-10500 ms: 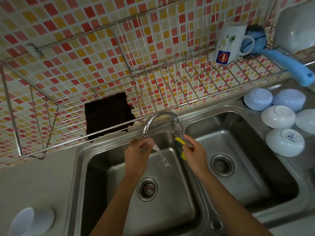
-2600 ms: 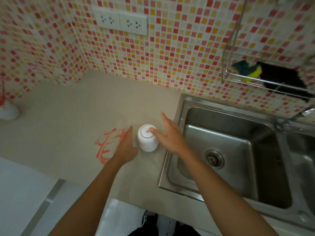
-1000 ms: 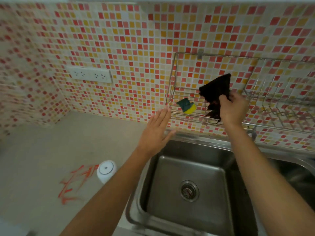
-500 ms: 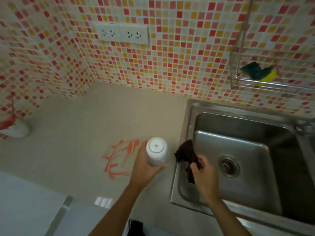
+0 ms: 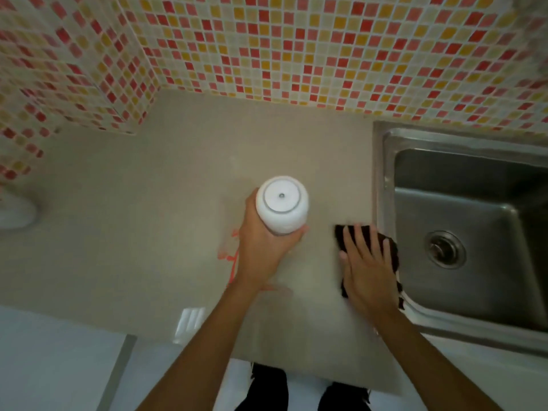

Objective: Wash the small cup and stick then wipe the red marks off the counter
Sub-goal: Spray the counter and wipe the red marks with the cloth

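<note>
My left hand grips the small white cup, which is upside down and lifted above the beige counter. Red marks show on the counter just left of that hand, partly hidden by it. My right hand lies flat with straight fingers on a dark cloth, pressing it onto the counter beside the sink's left rim. The stick is not in view.
A steel sink with a drain fills the right side. Mosaic tiled walls close the back and the left corner. A white object sits at the far left edge. The counter's front edge runs below my forearms.
My right hand has brought the dark cloth from over the sink rim onto the counter and spread flat on it. My left hand still holds the cup, lifted off the red marks.
</note>
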`<state>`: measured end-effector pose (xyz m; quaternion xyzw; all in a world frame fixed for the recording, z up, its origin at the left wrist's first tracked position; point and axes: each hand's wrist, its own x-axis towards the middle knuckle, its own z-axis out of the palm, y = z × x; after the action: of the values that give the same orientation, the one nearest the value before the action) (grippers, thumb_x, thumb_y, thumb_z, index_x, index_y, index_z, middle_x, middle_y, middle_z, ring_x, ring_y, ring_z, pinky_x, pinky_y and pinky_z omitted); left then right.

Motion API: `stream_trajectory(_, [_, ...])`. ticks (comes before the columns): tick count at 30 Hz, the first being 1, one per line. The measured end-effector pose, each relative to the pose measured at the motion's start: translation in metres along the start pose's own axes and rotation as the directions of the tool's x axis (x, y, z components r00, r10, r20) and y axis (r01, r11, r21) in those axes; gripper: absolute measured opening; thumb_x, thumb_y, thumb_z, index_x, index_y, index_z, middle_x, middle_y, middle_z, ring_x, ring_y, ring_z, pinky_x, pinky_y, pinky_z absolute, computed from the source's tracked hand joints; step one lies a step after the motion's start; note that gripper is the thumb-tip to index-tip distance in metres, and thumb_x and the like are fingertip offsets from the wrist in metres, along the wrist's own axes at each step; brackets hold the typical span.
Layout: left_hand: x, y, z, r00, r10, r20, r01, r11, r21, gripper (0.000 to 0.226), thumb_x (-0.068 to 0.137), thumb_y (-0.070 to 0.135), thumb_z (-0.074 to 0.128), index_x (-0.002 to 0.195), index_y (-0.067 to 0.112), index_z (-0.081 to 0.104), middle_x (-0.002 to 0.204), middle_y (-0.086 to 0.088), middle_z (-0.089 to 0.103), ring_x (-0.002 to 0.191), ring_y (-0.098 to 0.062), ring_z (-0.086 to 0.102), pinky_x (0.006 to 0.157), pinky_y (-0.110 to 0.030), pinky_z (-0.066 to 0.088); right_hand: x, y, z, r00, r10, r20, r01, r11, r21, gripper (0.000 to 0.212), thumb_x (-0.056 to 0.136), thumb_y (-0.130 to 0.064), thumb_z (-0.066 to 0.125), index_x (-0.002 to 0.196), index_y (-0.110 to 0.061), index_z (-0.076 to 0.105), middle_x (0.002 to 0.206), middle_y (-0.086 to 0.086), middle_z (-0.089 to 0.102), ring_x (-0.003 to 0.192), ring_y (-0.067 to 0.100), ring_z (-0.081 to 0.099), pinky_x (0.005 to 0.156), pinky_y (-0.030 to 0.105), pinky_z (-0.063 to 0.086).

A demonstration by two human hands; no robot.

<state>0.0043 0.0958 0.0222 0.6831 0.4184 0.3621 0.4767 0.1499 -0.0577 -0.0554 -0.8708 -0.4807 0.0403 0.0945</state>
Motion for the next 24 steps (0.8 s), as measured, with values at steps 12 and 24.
stream_trajectory(12, [0.057,-0.038,-0.145,0.962,0.029,-0.273,-0.007,0.997,0.078,0.097,0.066,0.028,0.088,0.145,0.012,0.032,0.139,0.004,0.05,0.125,-0.001,0.05,0.102,-0.02,0.044,0.112,-0.156,0.04,0.929,-0.366,0.055,0.37,0.927,-0.067,0.05,0.101,-0.047,0.019,0.148,-0.035,0.033,0.157,-0.007,0.029,0.146,0.027,0.019,0.116,0.059,0.009])
stream_trajectory(24, [0.071,-0.054,-0.167,0.954,-0.012,-0.301,0.036,0.997,0.072,0.096,0.068,0.031,0.087,0.145,0.011,0.033,0.14,-0.001,0.051,0.125,-0.009,0.052,0.101,-0.034,0.05,0.066,-0.183,0.042,0.842,-0.533,0.086,0.533,0.846,0.023,0.05,0.099,-0.039,0.03,0.149,-0.035,0.028,0.157,-0.004,0.029,0.144,0.031,0.023,0.115,0.053,0.014])
